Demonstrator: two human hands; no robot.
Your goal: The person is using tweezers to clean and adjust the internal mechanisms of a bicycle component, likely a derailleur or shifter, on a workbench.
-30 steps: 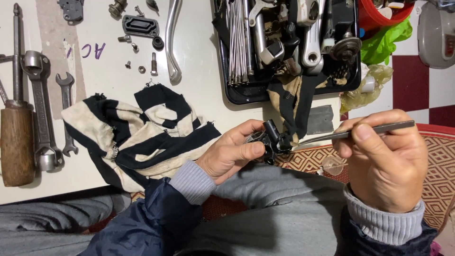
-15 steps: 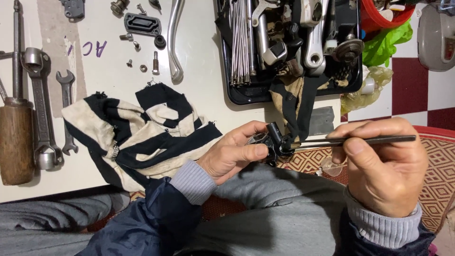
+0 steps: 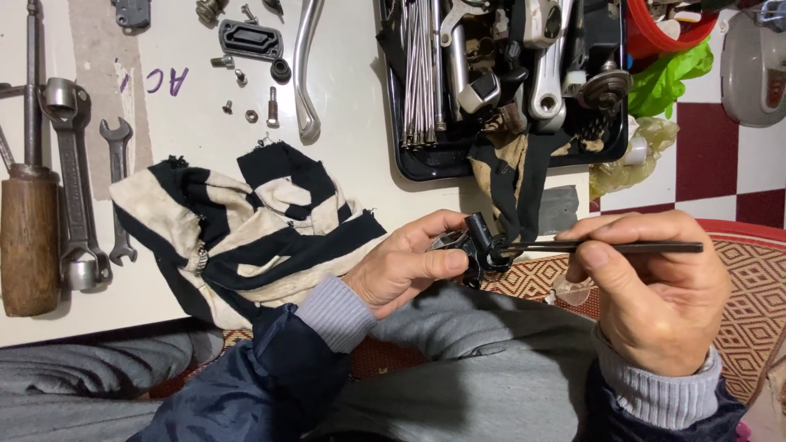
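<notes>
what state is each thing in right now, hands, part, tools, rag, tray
left hand: closed around the small black part
small black part: held above the lap
right hand: pinching the thin dark rod
thin dark rod: level, tip in the part
striped rag: crumpled on the white board
black tray: full of metal parts
wrenches: lying flat, untouched

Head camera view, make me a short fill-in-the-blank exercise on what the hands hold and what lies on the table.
1. The left hand grips a small ____ metal part.
2. The right hand holds a thin dark rod that points into the ____.
3. The striped rag is cream and ____.
4. The wooden-handled tool lies at the table's ____ edge.

Missing words: black; part; black; left
</notes>
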